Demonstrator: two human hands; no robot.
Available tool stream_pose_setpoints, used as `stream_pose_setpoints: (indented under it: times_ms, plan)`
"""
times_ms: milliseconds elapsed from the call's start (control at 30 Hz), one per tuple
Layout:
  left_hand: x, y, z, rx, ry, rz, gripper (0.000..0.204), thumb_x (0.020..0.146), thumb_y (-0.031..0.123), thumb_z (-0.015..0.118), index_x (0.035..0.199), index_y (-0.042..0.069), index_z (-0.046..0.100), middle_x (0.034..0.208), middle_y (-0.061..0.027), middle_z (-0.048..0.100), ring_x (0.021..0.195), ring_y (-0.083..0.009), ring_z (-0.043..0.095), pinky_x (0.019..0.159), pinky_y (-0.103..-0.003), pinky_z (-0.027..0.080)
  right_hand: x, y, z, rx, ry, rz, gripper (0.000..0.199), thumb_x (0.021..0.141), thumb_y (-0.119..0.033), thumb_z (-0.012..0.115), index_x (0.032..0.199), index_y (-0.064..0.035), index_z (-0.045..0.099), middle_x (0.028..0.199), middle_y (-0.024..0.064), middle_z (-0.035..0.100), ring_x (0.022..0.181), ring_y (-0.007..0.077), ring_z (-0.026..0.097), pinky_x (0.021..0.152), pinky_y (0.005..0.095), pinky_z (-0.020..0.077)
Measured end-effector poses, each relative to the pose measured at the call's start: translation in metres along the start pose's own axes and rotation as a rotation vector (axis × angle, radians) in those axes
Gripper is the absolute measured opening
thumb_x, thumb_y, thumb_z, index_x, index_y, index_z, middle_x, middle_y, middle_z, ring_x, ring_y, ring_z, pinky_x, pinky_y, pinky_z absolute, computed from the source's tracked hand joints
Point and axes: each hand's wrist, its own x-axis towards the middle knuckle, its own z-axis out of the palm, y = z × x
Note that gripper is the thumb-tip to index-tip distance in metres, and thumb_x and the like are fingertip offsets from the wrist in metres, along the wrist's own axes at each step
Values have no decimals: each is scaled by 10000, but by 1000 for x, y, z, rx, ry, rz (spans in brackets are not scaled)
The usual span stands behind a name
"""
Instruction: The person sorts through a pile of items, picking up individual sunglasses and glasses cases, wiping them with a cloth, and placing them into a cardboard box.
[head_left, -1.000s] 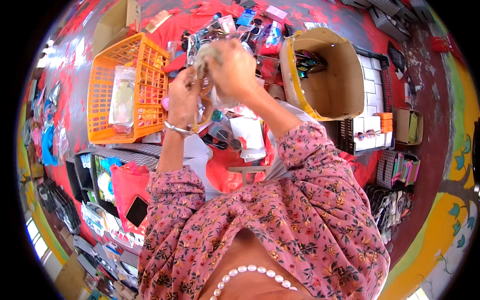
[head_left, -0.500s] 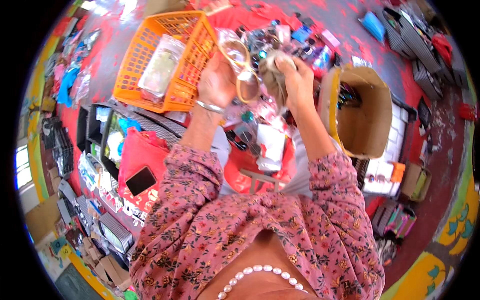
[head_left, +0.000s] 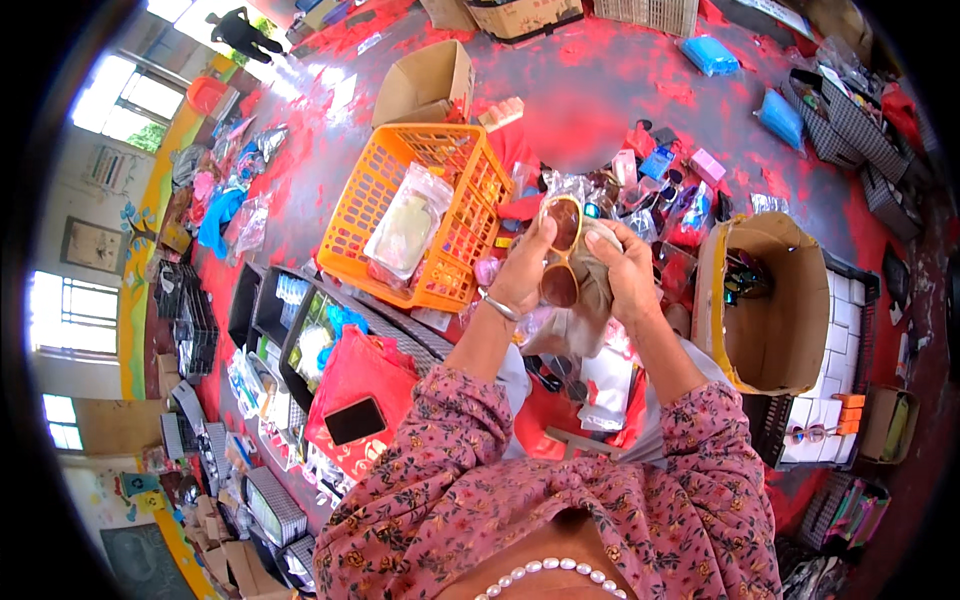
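My left hand (head_left: pixel 523 272) grips a pair of sunglasses (head_left: pixel 562 250) with a pale yellow frame and brown lenses, turned nearly upright. Close beside it, my right hand (head_left: pixel 625 272) is closed on a greyish-beige cloth (head_left: pixel 575 325), which hangs down below the sunglasses. The cloth meets the sunglasses at their right side. Under and beyond my hands lies a pile of sunglasses and small packets, partly hidden by the hands and cloth. A white packet (head_left: pixel 606 385) lies nearer, between my knees.
An orange plastic basket (head_left: pixel 470 215) with bagged items stands left, a cardboard box (head_left: pixel 775 330) holding sunglasses right. A dark phone (head_left: pixel 355 421) rests on a red bag (head_left: pixel 375 372). White boxes fill a black crate (head_left: pixel 868 330). A person (head_left: pixel 245 33) is far off at upper left.
The view has shifted, showing more of the room. My hands have come together, and the cloth, which was apart from the sunglasses, is now against them.
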Motion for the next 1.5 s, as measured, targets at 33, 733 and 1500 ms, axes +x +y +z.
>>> stream_pose_setpoints:
  times_ms: [33,733,1500]
  plan:
    - [1,-2,0,-89,-25,-26,374,934,319,375,1202,61,413,1116,-80,527,997,-186,532,875,-343,433,-1,2,-2,-8,-17,13,187,808,-88,580,971,1,557,871,67,599,728,124,576,663,245,476]
    - [-3,-13,11,-21,36,-294,428,880,491,397,1025,112,532,829,-7,580,736,-132,554,687,-289,467,2,3,-17,-659,153,-359,232,753,-136,583,910,32,554,774,110,610,705,162,572,653,309,452]
    - [7,-10,-21,35,74,-200,389,923,399,356,1063,76,521,880,-70,609,733,-171,601,571,-299,509,10,-2,-1,-674,-47,-346,250,727,-171,637,923,-17,615,807,55,625,715,138,575,650,264,463]
